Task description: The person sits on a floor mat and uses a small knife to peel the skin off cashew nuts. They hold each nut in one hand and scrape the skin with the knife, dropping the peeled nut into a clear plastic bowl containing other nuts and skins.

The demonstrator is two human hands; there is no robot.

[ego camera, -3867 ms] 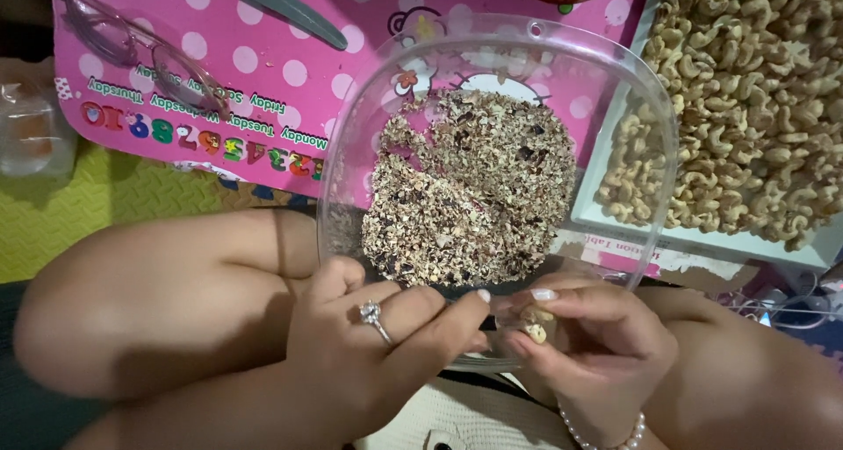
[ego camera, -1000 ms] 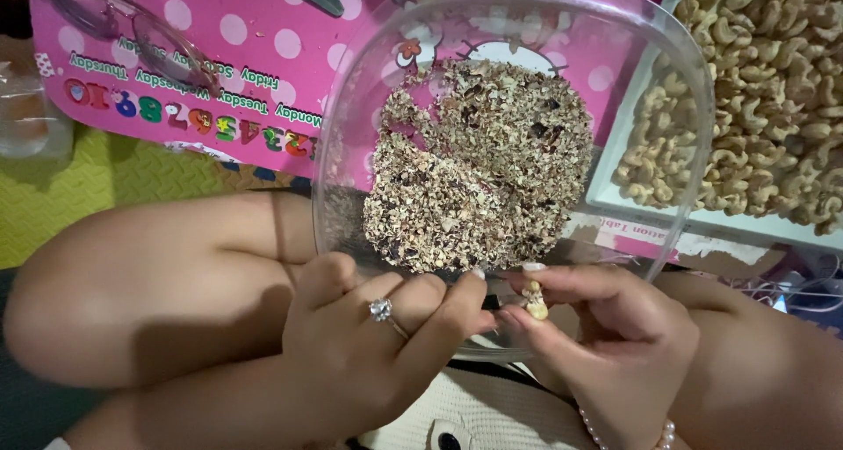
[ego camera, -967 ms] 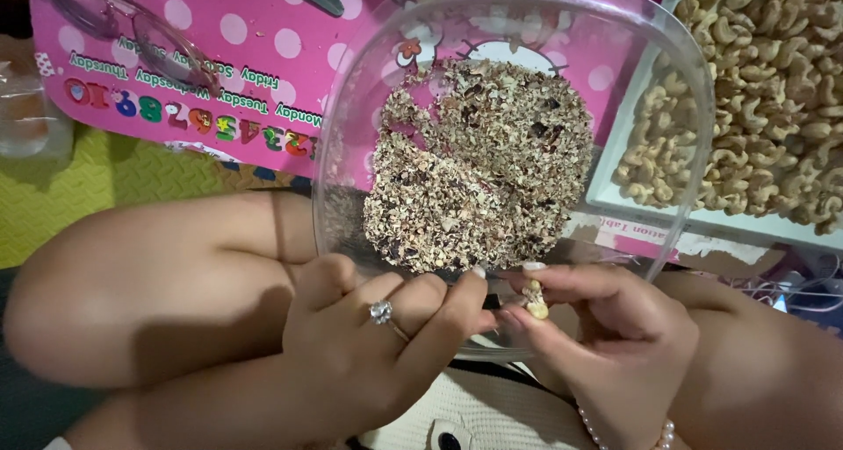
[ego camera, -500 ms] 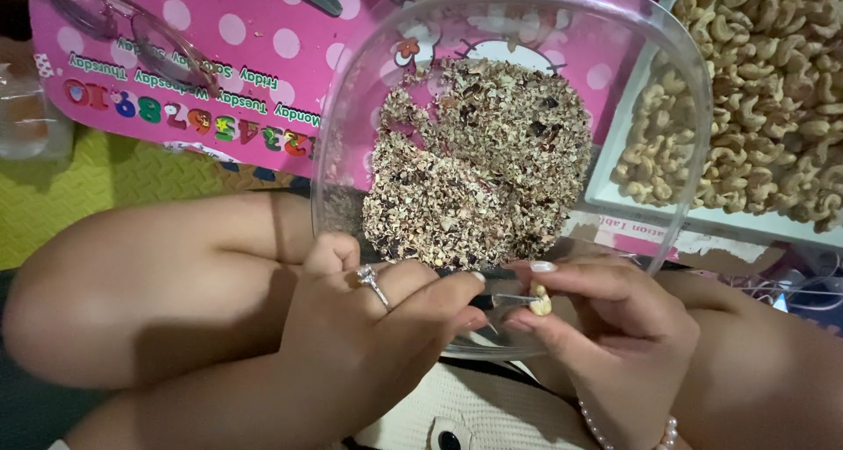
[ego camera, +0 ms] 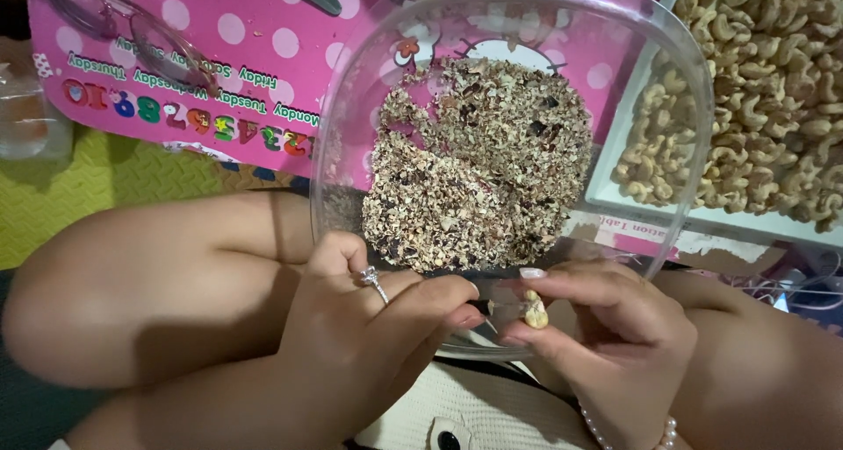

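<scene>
Right hand [ego camera: 606, 345] fingers pinch a cashew [ego camera: 535, 310] at the bowl's [ego camera: 676, 108] near rim; left hand [ego camera: 369, 336] fingers grip a thin tool touching it.

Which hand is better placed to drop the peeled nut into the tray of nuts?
Probably the right hand: it pinches the cashew, and the white tray of nuts lies on its side. The left hand holds what looks like a small blade.
</scene>
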